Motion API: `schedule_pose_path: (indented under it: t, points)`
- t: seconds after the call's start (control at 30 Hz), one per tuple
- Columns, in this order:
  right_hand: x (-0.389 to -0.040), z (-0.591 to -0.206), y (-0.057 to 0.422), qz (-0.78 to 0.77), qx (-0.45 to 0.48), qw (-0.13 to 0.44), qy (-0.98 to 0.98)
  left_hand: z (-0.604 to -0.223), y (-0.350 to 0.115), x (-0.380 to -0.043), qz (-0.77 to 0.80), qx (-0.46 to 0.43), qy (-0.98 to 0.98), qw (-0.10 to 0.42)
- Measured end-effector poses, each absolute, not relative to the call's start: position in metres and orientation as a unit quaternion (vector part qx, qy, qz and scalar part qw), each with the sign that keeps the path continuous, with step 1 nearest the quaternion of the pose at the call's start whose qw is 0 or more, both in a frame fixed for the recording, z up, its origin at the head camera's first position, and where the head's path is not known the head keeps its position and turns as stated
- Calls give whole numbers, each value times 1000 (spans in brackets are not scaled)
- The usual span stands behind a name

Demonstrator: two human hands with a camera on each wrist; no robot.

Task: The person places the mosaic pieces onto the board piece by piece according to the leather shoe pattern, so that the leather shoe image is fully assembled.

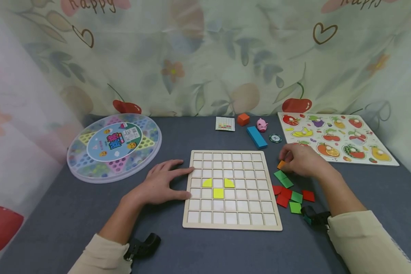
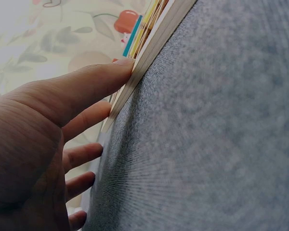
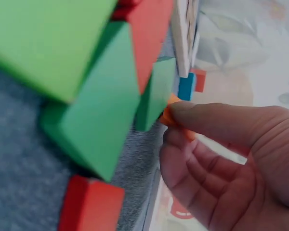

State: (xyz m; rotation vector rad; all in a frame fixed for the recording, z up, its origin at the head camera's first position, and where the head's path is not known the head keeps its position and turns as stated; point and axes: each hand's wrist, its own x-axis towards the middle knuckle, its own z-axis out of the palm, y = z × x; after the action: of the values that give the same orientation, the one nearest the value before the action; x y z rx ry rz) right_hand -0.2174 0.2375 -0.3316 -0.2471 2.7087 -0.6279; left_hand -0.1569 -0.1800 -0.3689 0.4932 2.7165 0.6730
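Observation:
A wooden grid board [image 1: 231,228] lies flat on the table, with one yellow square tile [image 1: 218,193] and two yellow quarter-round tiles [image 1: 207,183] in its cells. At its left edge is my left hand [image 1: 157,185], fingers spread, thumb and index fingertips against the frame. In the left wrist view the thumb [image 2: 96,79] presses the board's side. My right hand [image 1: 302,160] pinches an orange tile [image 3: 176,113] between thumb and fingers, right of the board. Green tiles [image 1: 283,179] and red tiles [image 1: 282,200] lie loosely just below that hand, some overlapping.
A round Chinese checkers board [image 1: 147,161] sits at the left. Behind the grid are a small printed card [image 1: 225,124], an orange block [image 1: 243,119], a blue block [image 1: 257,137], a pink pig figure [image 1: 262,125] and a chip [image 1: 275,138]. A fruit puzzle board [image 1: 339,137] lies at back right.

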Motion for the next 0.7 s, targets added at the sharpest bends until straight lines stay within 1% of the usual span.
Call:
schedule_pose_path:
  t: [0.13,0.4,0.7]
  points:
    - [-215,-327,238,-264,-82,169,946,-368,-180,-156,235,174,945,147]
    - [-209,-316,223,-322,-118,121,932,-367,-180,-155,234,173,946,145]
    - [-201,-305,193,-360,-148,128,912,-368,-180,-155,237,176,945,144]
